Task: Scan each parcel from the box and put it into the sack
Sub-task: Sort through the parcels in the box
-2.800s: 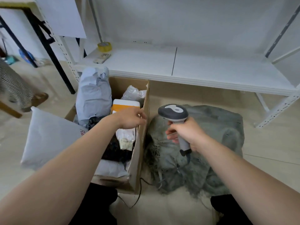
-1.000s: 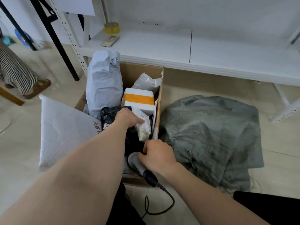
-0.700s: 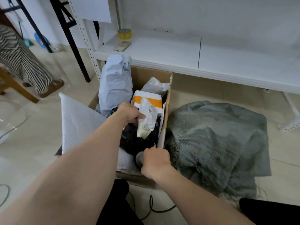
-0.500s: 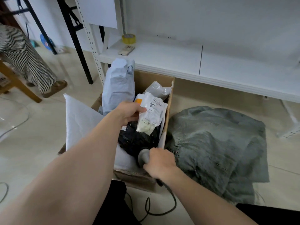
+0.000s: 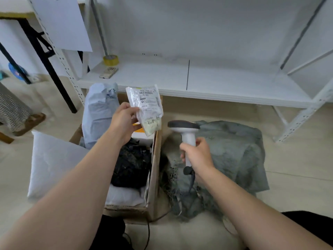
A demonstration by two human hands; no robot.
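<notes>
Now: your left hand (image 5: pixel 124 121) is up above the cardboard box (image 5: pixel 154 170), thumb and fingers pinching the lower left edge of a small clear parcel (image 5: pixel 146 107). The parcel is upright and its printed label faces you. Pale contents are bunched at its bottom.

Your right hand (image 5: pixel 197 155) is wrapped round the handle of the scanner (image 5: pixel 187 134). The scanner's dark-topped head sits just right of the parcel and a little lower, not touching it. Its cable trails down over the sack (image 5: pixel 237 152), which lies crumpled, grey-green, on the floor, against the box's right wall.

Inside the box:
- a tall grey-blue mailer (image 5: pixel 99 112) stands at the far left
- a black bag (image 5: pixel 131 166) sits mid-box
- an orange-and-white carton (image 5: pixel 139 131) is partly hidden behind your left hand
- a white padded mailer (image 5: pixel 54 163) leans out over the left side

Behind the box is a low white shelf (image 5: pixel 225 82), with a yellow tape roll (image 5: pixel 110 60) at its left end.
</notes>
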